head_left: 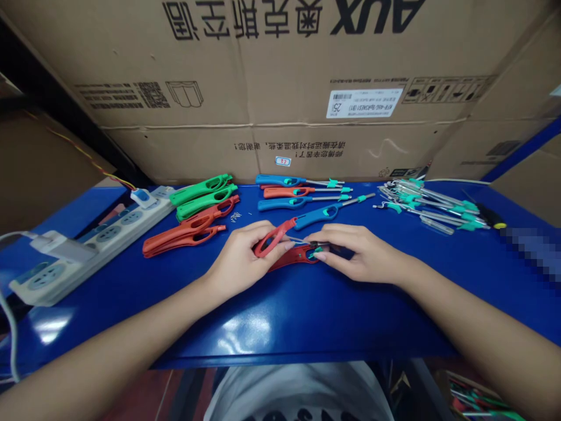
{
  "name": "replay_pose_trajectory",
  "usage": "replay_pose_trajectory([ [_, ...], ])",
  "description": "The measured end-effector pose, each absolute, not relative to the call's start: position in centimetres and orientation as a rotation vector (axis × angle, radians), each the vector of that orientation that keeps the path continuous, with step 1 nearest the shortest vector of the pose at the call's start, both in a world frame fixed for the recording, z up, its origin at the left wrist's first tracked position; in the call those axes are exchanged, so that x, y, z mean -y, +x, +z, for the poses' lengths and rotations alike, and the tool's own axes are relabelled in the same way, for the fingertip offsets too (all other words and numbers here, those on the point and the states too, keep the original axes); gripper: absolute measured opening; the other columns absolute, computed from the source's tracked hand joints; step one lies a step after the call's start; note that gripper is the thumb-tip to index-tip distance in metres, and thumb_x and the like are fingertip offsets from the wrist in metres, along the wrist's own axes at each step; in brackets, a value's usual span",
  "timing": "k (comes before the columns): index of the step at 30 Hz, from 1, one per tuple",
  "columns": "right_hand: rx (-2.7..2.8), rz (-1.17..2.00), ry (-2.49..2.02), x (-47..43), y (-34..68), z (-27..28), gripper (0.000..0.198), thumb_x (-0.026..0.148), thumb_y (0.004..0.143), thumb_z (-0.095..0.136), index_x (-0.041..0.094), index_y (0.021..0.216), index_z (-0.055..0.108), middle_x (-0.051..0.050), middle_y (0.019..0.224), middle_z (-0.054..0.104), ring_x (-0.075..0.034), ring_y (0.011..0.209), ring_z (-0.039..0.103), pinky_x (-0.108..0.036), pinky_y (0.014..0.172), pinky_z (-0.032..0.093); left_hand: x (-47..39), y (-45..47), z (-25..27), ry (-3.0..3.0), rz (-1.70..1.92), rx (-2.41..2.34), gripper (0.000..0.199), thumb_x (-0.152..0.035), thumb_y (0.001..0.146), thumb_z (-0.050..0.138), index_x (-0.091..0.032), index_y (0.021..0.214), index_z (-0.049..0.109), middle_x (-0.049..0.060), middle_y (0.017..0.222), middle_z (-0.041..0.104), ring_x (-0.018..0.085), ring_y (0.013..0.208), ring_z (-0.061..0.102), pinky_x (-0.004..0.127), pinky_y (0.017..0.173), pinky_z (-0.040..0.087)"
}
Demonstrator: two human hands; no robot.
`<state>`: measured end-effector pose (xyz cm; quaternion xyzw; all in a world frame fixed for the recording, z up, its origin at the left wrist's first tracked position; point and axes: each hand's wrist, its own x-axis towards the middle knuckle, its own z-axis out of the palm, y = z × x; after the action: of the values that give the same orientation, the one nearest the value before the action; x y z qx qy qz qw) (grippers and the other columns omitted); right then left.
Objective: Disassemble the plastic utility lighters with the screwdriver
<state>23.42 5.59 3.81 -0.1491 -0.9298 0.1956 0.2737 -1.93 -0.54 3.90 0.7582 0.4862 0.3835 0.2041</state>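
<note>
My left hand [245,254] is closed on a red lighter handle shell [272,237], tilted up off the table. A second red shell half [293,256] lies under my hands, with a teal piece at its right end. My right hand [357,251] pinches a small dark part over that end; my fingers hide most of it. A thin pale wire or rod spans the gap between my fingertips. Just behind my hands lies a blue stick lighter [318,216]. Farther back are more blue lighters [283,203] and an orange-red lighter [287,192] with metal tubes.
Green handle shells [204,195] and orange-red shells [188,231] lie left, near a white power strip [105,234]. Tiny metal pins [236,217] lie between. Right: a pile of metal tubes [432,202] with teal parts, and a screwdriver [488,216]. A cardboard sheet [280,70] stands behind.
</note>
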Motion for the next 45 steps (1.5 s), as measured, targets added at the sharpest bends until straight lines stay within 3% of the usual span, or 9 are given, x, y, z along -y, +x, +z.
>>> replay_pose_trajectory([
  [10, 2.379, 0.291, -0.322, -5.8, 23.1, 3.5, 0.017, 0.02, 0.099, 0.06, 0.021, 0.113, 0.069, -0.007, 0.098, 0.077, -0.016, 0.088, 0.07, -0.03, 0.08, 0.057, 1.2, -2.2, 4.0, 2.368, 1.269, -1.232, 0.006, -0.02, 0.094, 0.065, -0.017, 0.091, 0.07, 0.005, 0.085, 0.069, 0.015, 0.075, 0.064, 0.025, 0.07, 0.051],
  [14, 2.325, 0.197, -0.254, -6.1, 23.3, 3.5, 0.022, 0.017, 0.095, 0.063, 0.02, 0.116, 0.069, -0.009, 0.098, 0.077, -0.018, 0.086, 0.07, -0.032, 0.078, 0.058, 1.5, -2.5, 3.9, 2.483, 1.306, -1.065, 0.012, -0.011, 0.092, 0.063, -0.018, 0.098, 0.07, 0.005, 0.09, 0.072, 0.015, 0.078, 0.067, 0.025, 0.073, 0.054],
  [24, 2.286, 0.148, -0.208, -6.3, 23.5, 3.3, 0.031, 0.015, 0.093, 0.064, 0.023, 0.122, 0.067, -0.008, 0.097, 0.076, -0.018, 0.085, 0.071, -0.034, 0.076, 0.059, 1.6, -3.4, 3.9, 2.841, 1.307, -1.015, 0.015, -0.023, 0.095, 0.065, -0.023, 0.108, 0.07, 0.002, 0.088, 0.074, 0.015, 0.075, 0.07, 0.024, 0.067, 0.052],
  [45, 2.377, 0.193, -0.169, -6.0, 23.6, 3.5, 0.029, 0.012, 0.095, 0.06, 0.02, 0.123, 0.065, -0.007, 0.092, 0.074, -0.017, 0.082, 0.065, -0.032, 0.074, 0.055, 1.1, -3.7, 4.1, 2.807, 1.234, -0.867, 0.013, -0.017, 0.096, 0.06, -0.021, 0.107, 0.066, 0.004, 0.091, 0.074, 0.014, 0.074, 0.067, 0.023, 0.064, 0.05],
])
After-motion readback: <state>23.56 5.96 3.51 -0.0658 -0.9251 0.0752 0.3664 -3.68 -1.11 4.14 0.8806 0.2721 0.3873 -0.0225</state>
